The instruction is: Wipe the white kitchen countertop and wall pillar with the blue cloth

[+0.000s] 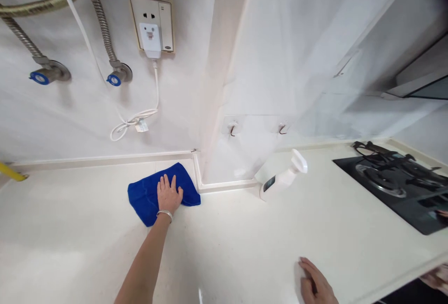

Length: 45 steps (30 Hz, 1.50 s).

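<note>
We rest our left grip [169, 197], fingers apart, flat on the blue cloth [147, 199], which lies on the white surface [227, 238] beside the wall corner [205, 159], left of the spray bottle [282, 181], while our right grip [317, 284] is half-curled, its closure something we cannot tell.

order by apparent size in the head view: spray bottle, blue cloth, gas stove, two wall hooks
Gas stove, partly out of frame
Blue cloth, partly under the left hand
Spray bottle
Two wall hooks, too alike to rank
</note>
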Available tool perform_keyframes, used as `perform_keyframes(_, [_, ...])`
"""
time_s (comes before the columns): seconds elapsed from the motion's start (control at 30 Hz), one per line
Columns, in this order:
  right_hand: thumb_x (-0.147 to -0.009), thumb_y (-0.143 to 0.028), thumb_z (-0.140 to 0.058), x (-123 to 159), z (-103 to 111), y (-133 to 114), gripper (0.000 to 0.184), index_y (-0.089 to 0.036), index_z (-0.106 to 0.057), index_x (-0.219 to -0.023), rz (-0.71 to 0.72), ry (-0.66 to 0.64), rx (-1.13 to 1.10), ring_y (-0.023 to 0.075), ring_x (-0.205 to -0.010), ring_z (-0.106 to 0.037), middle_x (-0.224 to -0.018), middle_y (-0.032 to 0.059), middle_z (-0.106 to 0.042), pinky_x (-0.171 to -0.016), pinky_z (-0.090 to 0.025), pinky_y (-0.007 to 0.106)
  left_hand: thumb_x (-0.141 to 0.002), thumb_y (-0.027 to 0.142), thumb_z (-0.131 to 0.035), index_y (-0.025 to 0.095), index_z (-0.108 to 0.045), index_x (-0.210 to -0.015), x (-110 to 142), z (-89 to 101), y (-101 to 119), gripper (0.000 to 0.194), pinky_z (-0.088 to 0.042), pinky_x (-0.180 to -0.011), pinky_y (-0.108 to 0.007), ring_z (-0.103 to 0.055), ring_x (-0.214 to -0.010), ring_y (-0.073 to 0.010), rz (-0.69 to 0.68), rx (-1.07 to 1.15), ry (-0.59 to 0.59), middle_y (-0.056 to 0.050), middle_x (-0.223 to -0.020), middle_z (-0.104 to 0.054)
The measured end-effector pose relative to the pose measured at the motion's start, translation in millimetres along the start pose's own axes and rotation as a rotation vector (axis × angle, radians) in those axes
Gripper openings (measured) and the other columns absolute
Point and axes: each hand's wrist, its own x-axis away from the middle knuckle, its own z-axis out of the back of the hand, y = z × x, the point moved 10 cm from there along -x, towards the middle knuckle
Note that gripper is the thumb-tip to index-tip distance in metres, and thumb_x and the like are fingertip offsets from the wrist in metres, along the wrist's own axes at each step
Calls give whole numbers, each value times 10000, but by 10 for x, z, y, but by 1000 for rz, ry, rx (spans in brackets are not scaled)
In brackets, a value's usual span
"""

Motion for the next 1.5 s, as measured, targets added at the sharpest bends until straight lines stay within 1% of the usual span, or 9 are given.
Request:
perform_keyframes(0.2, [-920,-440,-444,12,-29,22,373,-192,-658,-1097,14,49,-40,283,-1065,-684,-1212,118,-693,-918,-597,452,-937,350,-433,117,-511,-1436,285,142,109,557,-321,-1185,-563,-358,-1460,-387,-107,37,-23,-236,-1546,-410])
perform_keyframes(0.4, [-936,-399,-429,35,-88,38,370,-194,-637,-1164,-2,41,-91,295,-1142,-646,-1275,122,-658,-969,-570,494,-938,361,-457,167,-496,-1451,1131,316,342,550,-377,-1167,-555,-375,-1458,-353,-292,20,7,-205,-1549,-421])
perform_keyframes(0.6, [-926,-352,-415,17,-91,17,352,-194,-640,-1146,25,71,-95,292,-1137,-647,-1262,119,-661,-995,-552,532,-937,326,-479,246,-334,-1540,2013,487,631,625,-421,-1153,-515,-320,-1492,-308,-479,-34,32,-149,-1607,-341])
perform_keyframes(0.77, [-924,-323,-422,12,-106,5,329,-188,-626,-1144,62,73,-120,281,-1152,-638,-1274,118,-651,-1038,-522,545,-929,311,-495,275,-261,-1562,2466,661,785,676,-453,-1135,-484,-337,-1484,-292,-558,-49,-3,-120,-1624,-312])
perform_keyframes(0.9, [-925,-312,-411,18,-113,13,337,-180,-618,-1156,56,67,-118,278,-1158,-633,-1276,122,-648,-1046,-517,534,-935,314,-484,308,-271,-1556,2718,839,674,657,-491,-1110,-468,-391,-1458,-265,-576,-60,-4,-80,-1610,-350])
perform_keyframes(1.0, [-915,-315,-411,20,-97,15,343,-178,-625,-1146,54,79,-102,283,-1153,-636,-1272,123,-651,-1024,-533,524,-925,313,-492,328,-291,-1549,2872,950,398,655,-505,-1101,-470,-406,-1450,-256,-540,-83,1,-59,-1600,-369])
perform_keyframes(1.13, [-895,-322,-423,31,-96,25,351,-170,-628,-1136,74,75,-97,286,-1129,-649,-1260,132,-659,-1014,-542,507,-913,328,-501,366,-332,-1529,3015,1063,-209,640,-512,-1090,-493,-429,-1436,-259,-420,-109,-2,-26,-1594,-382])
perform_keyframes(1.33, [-863,-372,-416,31,-103,101,397,-159,-642,-1110,53,36,-40,309,-1073,-672,-1237,145,-674,-959,-565,493,-940,424,-399,321,-539,-1414,3065,1271,-1509,505,-452,-1126,-534,-459,-1413,-279,-67,-161,-19,-55,-1545,-466])
perform_keyframes(1.5, [-833,-426,-412,23,-70,98,443,-172,-644,-1112,20,13,-21,329,-1038,-683,-1202,137,-691,-918,-576,496,-933,544,-240,181,-581,-1384,2999,1572,-2551,672,-336,-1188,-539,-392,-1450,-340,330,-193,-1,-168,-1544,-447])
